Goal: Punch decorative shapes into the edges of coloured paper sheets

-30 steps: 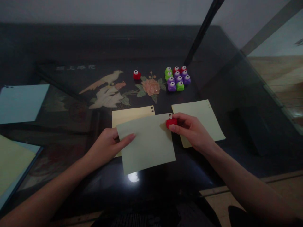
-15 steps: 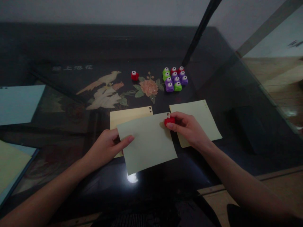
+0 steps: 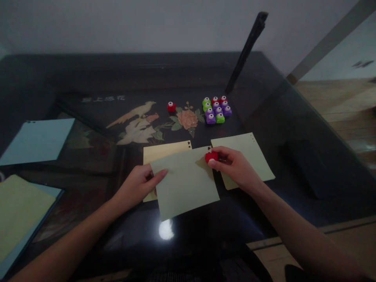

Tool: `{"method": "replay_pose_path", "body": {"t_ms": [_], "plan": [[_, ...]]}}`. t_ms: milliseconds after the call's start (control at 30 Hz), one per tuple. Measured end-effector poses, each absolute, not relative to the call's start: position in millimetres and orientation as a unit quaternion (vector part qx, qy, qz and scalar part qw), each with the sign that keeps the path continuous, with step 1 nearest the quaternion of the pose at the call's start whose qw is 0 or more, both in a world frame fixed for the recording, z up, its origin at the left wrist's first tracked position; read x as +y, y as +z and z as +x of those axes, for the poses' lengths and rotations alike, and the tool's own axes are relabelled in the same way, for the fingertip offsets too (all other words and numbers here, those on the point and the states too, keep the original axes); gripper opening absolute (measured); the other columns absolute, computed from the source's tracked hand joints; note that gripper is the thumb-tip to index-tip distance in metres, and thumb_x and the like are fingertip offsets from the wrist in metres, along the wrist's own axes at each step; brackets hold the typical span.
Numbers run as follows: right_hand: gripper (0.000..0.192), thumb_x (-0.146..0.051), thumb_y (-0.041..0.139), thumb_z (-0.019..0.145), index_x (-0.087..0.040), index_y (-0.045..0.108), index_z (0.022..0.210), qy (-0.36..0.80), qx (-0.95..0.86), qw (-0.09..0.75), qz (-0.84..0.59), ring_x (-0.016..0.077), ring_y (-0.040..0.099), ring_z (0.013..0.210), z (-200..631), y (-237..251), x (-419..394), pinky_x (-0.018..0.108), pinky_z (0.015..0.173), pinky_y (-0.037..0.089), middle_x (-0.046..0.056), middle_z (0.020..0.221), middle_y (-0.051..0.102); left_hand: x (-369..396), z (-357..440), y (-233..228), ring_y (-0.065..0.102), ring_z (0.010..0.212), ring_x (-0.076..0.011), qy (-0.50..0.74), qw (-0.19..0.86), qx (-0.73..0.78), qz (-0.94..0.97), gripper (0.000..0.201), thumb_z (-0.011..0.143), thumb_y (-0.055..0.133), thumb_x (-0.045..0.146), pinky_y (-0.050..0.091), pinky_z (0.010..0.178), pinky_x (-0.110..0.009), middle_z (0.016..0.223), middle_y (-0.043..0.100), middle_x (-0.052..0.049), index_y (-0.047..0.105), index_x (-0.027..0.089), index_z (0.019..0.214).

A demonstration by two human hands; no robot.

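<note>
My left hand pinches the left edge of a pale green sheet of paper, thumb on top and fingers underneath. At the sheet's upper right corner, my right hand is closed around a red craft punch. A dark punched hole shows in the paper just above the punch. Partly under the held sheet lies a yellow sheet with small punched shapes at its corner. To the right rests a stack of pale green paper, also punched at its corner.
Several green, red and purple punches stand grouped at the back, and a single red punch sits left of them. Blue paper and yellow paper lie at the left. A black post rises behind the dark glossy table.
The camera view has tilted up a little and shifted left, so everything appears lower and much of it further right. Both hands keep the same grip on the sheet and the punch.
</note>
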State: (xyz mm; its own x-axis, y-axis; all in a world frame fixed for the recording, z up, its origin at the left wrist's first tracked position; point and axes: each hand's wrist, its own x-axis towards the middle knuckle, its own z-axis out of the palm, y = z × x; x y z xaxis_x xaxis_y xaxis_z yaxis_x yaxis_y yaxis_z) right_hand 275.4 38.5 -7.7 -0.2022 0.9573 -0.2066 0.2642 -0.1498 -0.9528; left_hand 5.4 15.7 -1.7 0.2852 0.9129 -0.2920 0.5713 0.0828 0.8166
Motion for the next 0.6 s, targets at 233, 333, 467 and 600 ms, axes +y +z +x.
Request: {"method": "replay_pose_path", "body": {"t_ms": [233,333,467,600], "plan": [[0.035,-0.034,0.074,0.067,-0.019,0.063,0.097,0.548,-0.558,0.325,-0.532,0.018,0.064,0.081,274.6,-1.9,37.6,0.034,0.075,0.052,0.006,0.094,0.07,16.3,6.0,0.3,0.064,0.06,-0.0184,0.208,0.478,0.573,0.633,0.029,0.083,0.054,0.042,0.052,0.053,-0.027,0.064,0.068,-0.003,0.064,0.017,0.074],[0.035,-0.034,0.073,0.068,-0.019,0.063,0.097,0.546,-0.566,0.32,-0.529,0.0179,0.064,0.081,275.5,-0.6,37.2,0.034,0.074,0.051,0.005,0.095,0.07,16.3,6.1,0.4,0.063,0.061,-0.019,0.215,0.479,0.573,0.629,0.028,0.082,0.055,0.042,0.052,0.052,-0.027,0.061,0.067,-0.002,0.065,0.017,0.074],[0.035,-0.036,0.073,0.069,-0.02,0.063,0.099,0.542,-0.569,0.316,-0.531,0.0188,0.064,0.082,277.0,-0.4,37.3,0.034,0.075,0.051,0.005,0.094,0.07,15.9,5.9,0.8,0.063,0.06,-0.0188,0.211,0.472,0.584,0.625,0.029,0.082,0.056,0.043,0.051,0.052,-0.026,0.059,0.066,-0.002,0.065,0.017,0.073],[0.032,-0.035,0.072,0.071,-0.02,0.064,0.098,0.546,-0.572,0.314,-0.526,0.0184,0.064,0.084,278.3,0.7,37.8,0.034,0.075,0.05,0.005,0.095,0.07,16.3,4.8,0.9,0.064,0.061,-0.0197,0.211,0.477,0.593,0.614,0.032,0.081,0.057,0.046,0.051,0.053,-0.028,0.064,0.068,-0.004,0.064,0.016,0.073]]}}
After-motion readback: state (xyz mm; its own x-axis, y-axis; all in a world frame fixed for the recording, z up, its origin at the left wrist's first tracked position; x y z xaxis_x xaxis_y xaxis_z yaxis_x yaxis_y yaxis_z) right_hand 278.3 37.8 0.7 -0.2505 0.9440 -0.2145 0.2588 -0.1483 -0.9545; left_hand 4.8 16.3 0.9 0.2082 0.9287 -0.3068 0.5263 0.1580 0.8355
